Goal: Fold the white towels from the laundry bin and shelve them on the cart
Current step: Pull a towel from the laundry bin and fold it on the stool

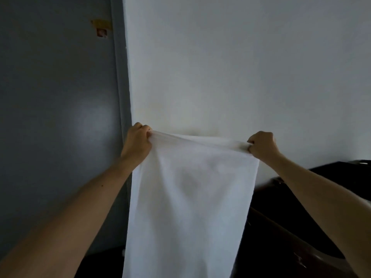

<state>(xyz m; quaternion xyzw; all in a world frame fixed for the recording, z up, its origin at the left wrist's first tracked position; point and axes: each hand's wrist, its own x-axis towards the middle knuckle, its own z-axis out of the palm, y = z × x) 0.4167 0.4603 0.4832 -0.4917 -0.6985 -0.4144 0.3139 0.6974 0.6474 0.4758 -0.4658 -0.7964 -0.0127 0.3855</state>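
Head view, left hand [138, 140], right hand [262, 145] gripping white towel [190, 197] corners

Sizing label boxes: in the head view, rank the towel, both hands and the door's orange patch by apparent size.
1. towel, by far largest.
2. left hand and right hand look alike; not ranked.
3. orange patch, smallest.

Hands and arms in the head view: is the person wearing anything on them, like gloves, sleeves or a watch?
No. The left hand and right hand are ungloved, with no rings in sight. The left forearm and right forearm are bare to the frame's edge: no sleeves, watch or bracelet.
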